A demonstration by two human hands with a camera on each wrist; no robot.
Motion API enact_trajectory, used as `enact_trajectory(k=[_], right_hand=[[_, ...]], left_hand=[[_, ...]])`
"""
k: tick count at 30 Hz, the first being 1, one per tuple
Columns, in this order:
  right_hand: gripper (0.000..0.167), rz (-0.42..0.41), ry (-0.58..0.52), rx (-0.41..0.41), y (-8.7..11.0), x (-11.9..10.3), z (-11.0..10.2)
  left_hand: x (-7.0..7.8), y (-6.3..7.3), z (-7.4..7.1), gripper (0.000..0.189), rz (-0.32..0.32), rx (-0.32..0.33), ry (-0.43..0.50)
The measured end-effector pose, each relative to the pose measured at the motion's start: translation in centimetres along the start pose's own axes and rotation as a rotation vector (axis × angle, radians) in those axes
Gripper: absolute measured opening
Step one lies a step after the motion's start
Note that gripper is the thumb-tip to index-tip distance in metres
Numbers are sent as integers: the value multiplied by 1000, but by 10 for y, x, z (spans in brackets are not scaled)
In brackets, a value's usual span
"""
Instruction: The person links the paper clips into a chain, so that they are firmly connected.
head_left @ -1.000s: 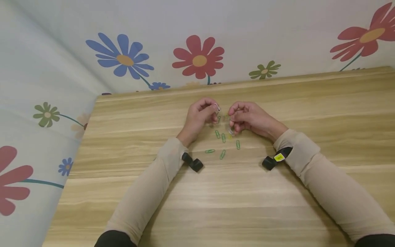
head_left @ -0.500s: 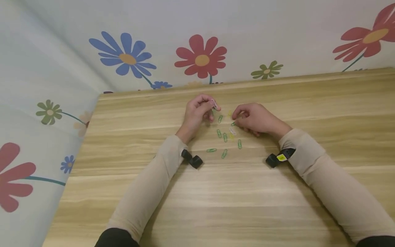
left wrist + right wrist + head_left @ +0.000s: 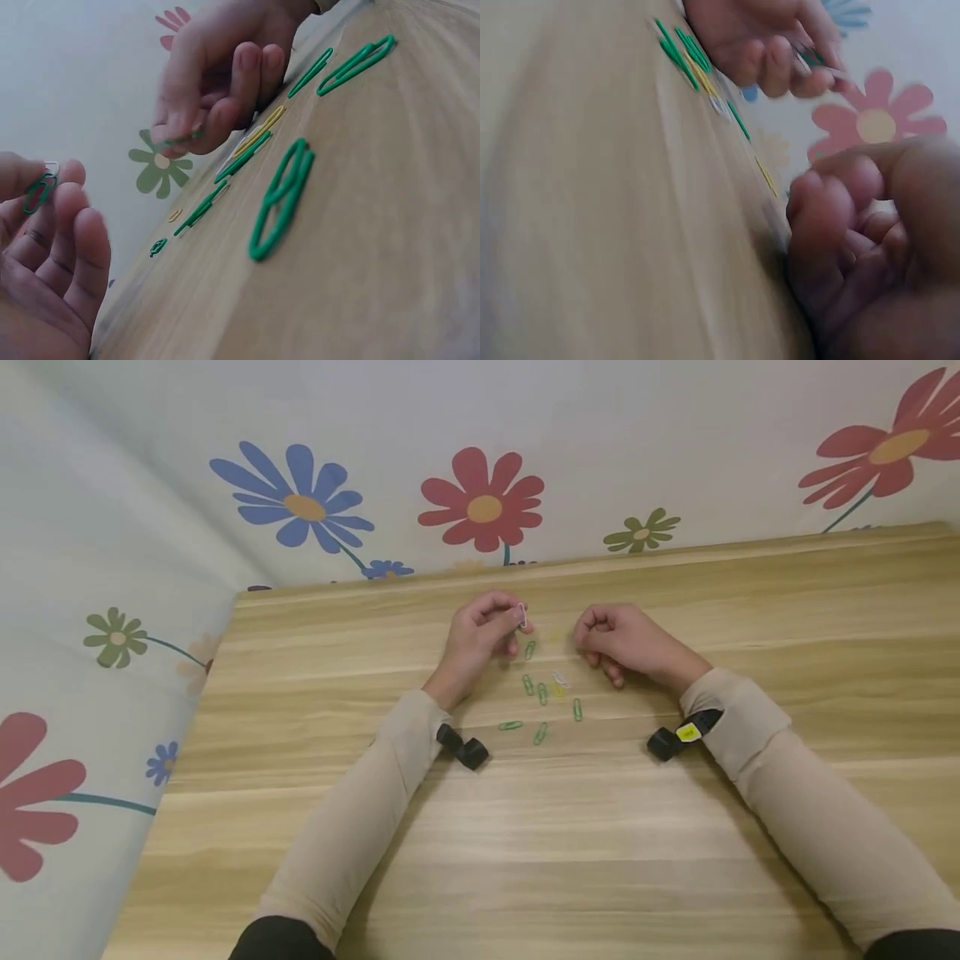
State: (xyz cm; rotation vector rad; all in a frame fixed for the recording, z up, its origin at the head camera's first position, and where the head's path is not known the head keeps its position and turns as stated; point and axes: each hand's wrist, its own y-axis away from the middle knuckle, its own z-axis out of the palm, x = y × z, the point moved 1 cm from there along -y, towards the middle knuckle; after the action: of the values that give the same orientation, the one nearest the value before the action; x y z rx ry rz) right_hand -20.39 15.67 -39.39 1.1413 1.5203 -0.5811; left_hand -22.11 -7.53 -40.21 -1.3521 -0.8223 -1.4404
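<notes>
My left hand [image 3: 482, 631] pinches a white paperclip [image 3: 522, 616] between thumb and index finger, raised over the table. In the left wrist view a green paperclip [image 3: 37, 195] hangs with that white one at the same fingertips. My right hand [image 3: 628, 642] is a short way to the right, its thumb and index finger together. At those fingertips the left wrist view shows a blurred green paperclip [image 3: 181, 139]; my fingers hide it in the other views. Between and below the hands lie a loose white paperclip [image 3: 561, 679] and a yellow paperclip [image 3: 558, 691].
Several green paperclips lie scattered on the wooden table [image 3: 570, 860], the nearest a green clip [image 3: 541, 733]. Another yellow paperclip [image 3: 555, 635] lies farther back, between the hands. A flower-patterned wall covering [image 3: 570, 443] rises behind the table's far edge.
My right hand let go of a white paperclip onto the table, took a green paperclip from beside it, and drew back slightly right. My left hand keeps its pinch, nearly in place.
</notes>
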Motion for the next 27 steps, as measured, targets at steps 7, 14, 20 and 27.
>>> enact_trajectory(k=[7,14,20,27], right_hand=[[23,1,-184,-24,0,4,-3],[26,-21,-242,-55,0,4,-1],[24,-53,-288,-76,-1,2,5],[21,-78,-330,-87,0,-2,12]], left_hand=[[-3,2,-1,8,-12,-19,-12],[-3,3,-2,5,-15,-23,-8],[-1,4,-2,6,7,-18,-15],[1,2,-2,5,15,-10,-14]])
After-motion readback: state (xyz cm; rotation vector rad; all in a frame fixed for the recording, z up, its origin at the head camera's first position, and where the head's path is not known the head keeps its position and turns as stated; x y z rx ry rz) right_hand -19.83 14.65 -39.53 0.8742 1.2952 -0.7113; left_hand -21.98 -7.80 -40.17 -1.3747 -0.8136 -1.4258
